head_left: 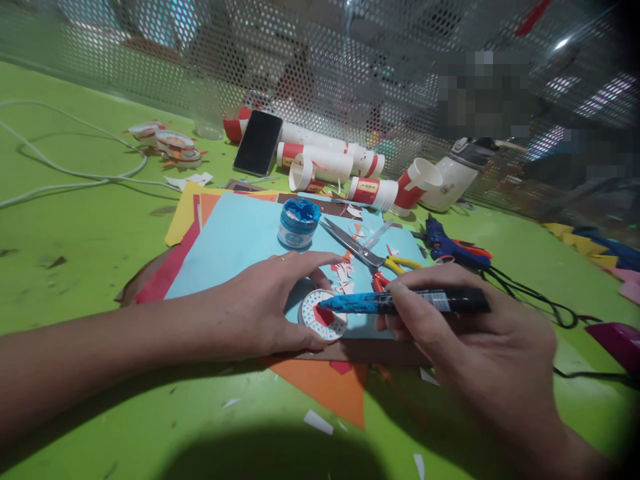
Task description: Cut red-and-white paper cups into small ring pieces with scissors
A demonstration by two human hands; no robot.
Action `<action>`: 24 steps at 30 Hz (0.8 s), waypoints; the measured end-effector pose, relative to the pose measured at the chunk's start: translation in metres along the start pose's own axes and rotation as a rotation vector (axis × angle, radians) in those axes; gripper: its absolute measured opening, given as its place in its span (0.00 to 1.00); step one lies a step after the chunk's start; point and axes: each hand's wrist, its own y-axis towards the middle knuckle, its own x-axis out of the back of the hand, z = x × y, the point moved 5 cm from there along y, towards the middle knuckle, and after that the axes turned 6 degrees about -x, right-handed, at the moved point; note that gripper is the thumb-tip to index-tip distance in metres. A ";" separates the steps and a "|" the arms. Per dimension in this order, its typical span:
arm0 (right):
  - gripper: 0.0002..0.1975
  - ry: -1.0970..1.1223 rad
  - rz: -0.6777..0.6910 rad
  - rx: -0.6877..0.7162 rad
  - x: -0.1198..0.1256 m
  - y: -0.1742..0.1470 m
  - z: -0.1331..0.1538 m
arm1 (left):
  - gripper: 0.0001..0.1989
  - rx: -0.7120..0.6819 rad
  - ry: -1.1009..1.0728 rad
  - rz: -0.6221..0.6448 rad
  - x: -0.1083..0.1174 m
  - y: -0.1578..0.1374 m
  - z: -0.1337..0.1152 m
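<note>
My left hand steadies a small round white paper piece between thumb and fingers. Blue dots ring its face, and a red shape sits at the centre. In my right hand is a black marker, its front part coated in blue paint. The marker's tip is over the red centre; whether it touches cannot be made out. Behind the disc stands an open jar of blue paint on light blue paper. Scissors with red and yellow handles lie close to the right hand.
Paper cups lie in a row at the back, beside a black phone and a white kettle. A blue glue gun with black cord lies right. White cable and decorated paper discs are at left.
</note>
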 end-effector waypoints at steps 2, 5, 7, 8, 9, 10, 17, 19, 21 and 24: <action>0.02 0.007 0.001 0.004 -0.002 0.000 -0.001 | 0.36 -0.014 -0.002 -0.005 0.000 0.000 0.000; 0.02 0.017 0.008 -0.009 -0.003 0.001 -0.003 | 0.38 -0.009 0.004 -0.005 0.000 0.000 0.000; 0.02 0.011 0.014 0.000 -0.004 0.001 -0.003 | 0.38 -0.008 0.011 -0.003 0.000 0.000 0.001; 0.02 0.004 0.016 0.008 -0.004 0.001 -0.003 | 0.38 -0.013 0.011 -0.005 0.000 0.000 0.001; 0.02 -0.002 0.014 0.014 -0.004 0.001 -0.003 | 0.37 -0.022 0.009 -0.005 0.000 0.000 0.000; 0.02 -0.007 0.011 0.017 -0.004 0.001 -0.003 | 0.37 -0.029 0.006 -0.004 0.000 0.000 0.000; 0.02 -0.019 0.019 0.005 -0.005 0.000 -0.003 | 0.37 -0.017 0.001 0.001 0.001 0.000 -0.001; 0.02 -0.031 0.021 0.008 -0.005 0.000 -0.003 | 0.37 -0.011 0.004 0.003 0.001 0.000 -0.001; 0.02 -0.046 0.029 0.021 -0.005 0.000 -0.003 | 0.37 -0.009 0.006 -0.003 0.001 0.000 0.000; 0.03 -0.055 0.033 0.035 -0.005 0.001 -0.004 | 0.38 -0.013 0.006 -0.016 0.001 0.000 0.000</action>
